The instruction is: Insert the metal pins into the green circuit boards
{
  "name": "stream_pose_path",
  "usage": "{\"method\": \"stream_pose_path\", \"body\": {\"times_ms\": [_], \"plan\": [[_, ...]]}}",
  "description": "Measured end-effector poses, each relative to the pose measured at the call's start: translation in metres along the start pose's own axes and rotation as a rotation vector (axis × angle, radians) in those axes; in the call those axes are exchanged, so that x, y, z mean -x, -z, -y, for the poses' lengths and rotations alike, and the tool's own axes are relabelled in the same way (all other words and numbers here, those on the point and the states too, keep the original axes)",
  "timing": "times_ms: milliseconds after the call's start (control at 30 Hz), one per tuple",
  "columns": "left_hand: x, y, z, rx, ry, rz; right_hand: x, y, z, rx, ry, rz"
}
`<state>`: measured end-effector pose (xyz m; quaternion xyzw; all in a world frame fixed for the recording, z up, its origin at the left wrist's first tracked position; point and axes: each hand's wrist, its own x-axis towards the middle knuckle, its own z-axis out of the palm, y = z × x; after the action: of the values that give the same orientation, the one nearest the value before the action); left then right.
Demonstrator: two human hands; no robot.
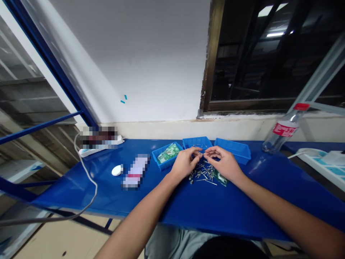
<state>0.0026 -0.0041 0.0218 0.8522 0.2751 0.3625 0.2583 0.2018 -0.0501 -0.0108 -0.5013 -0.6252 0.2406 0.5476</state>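
Observation:
My left hand (185, 160) and my right hand (223, 162) meet above the blue table, fingertips almost touching. Both are closed in a pinch around a small shiny metal pin (202, 154), mostly covered by the fingers. Beneath them lies a loose pile of thin silver metal pins (206, 172), some with thicker ends. A small green packet or board (221, 178) is partly under my right hand. Just behind my hands stands a blue bin (195, 141) with a few pins in it. To the left, another blue bin (161, 166) holds green pieces, perhaps circuit boards or packets.
A third blue bin (237, 153) stands behind my right hand. Farther right is a clear bottle (283, 131) with a red cap. On the left lie a white round object (116, 170), a blurred-out flat item (136, 171) and a power strip (88, 151) with its cable (93, 180).

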Motion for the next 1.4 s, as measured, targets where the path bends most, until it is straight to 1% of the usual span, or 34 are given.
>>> {"method": "stream_pose_path", "body": {"times_ms": [133,233,300,400,467,600,767,933,1033,1167,1233,1300,1400], "plan": [[0.001,0.001,-0.005,0.048,-0.005,0.024,0.001,0.001,0.007,0.185,0.098,0.045],[0.002,0.002,-0.007,0.039,0.048,0.041,0.003,0.001,0.015,0.285,0.184,0.083],[0.003,0.002,-0.008,0.052,0.098,0.072,0.004,0.002,0.018,0.314,0.211,0.066],[0.004,0.002,-0.009,0.093,0.145,0.115,0.004,0.004,0.018,0.293,0.172,0.023],[0.004,0.001,-0.009,0.117,0.154,0.114,0.004,0.005,0.017,0.287,0.163,0.032],[0.003,-0.002,-0.005,0.198,0.144,0.088,0.003,0.004,0.014,0.272,0.206,0.064],[0.004,-0.006,0.002,0.154,0.13,0.056,0.003,0.0,0.013,0.25,0.186,0.097],[0.004,-0.003,0.003,0.13,0.116,0.04,0.004,-0.001,0.012,0.191,0.117,0.081],[0.004,-0.003,0.003,0.098,0.092,0.078,0.003,0.001,0.012,0.197,0.109,0.106],[0.006,-0.005,0.006,0.048,0.016,0.154,0.002,0.003,0.013,0.268,0.1,0.145],[0.006,-0.006,0.006,0.041,-0.011,0.166,0.002,0.004,0.013,0.299,0.097,0.145],[0.006,-0.005,0.003,0.048,-0.022,0.153,0.001,0.005,0.013,0.291,0.091,0.113],[0.004,-0.001,-0.005,0.071,-0.009,0.092,0.001,0.006,0.014,0.233,0.071,0.069]]}}
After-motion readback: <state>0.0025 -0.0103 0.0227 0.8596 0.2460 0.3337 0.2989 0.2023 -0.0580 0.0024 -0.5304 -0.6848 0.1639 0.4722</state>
